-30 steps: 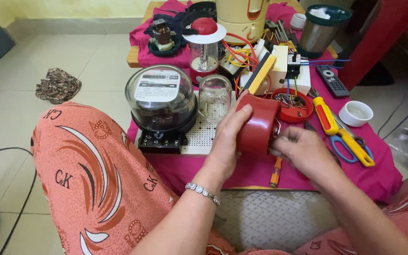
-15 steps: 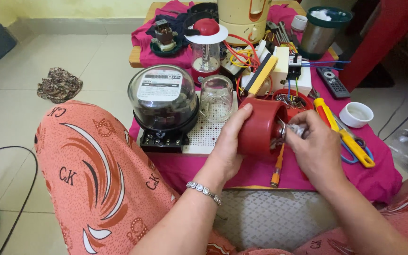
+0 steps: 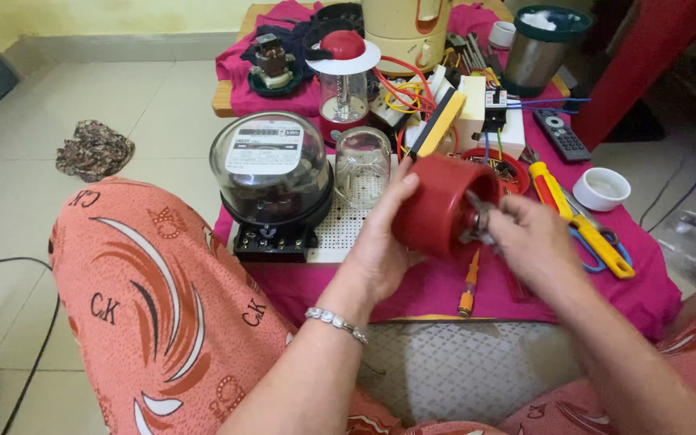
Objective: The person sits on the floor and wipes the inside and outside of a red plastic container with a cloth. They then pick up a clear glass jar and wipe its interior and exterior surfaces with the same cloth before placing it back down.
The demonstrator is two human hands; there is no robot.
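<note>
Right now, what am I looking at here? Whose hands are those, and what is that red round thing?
The camera sits on a person's head and looks down, so the hands are that person's own. The left hand grips a red cylinder-shaped part. The right hand presses a small metal piece against its end. Below is a low table with a pink cloth. On it lie a round glass-domed meter, a clear jar, a yellow-handled tool, an orange screwdriver, a small white bowl and a remote control.
</note>
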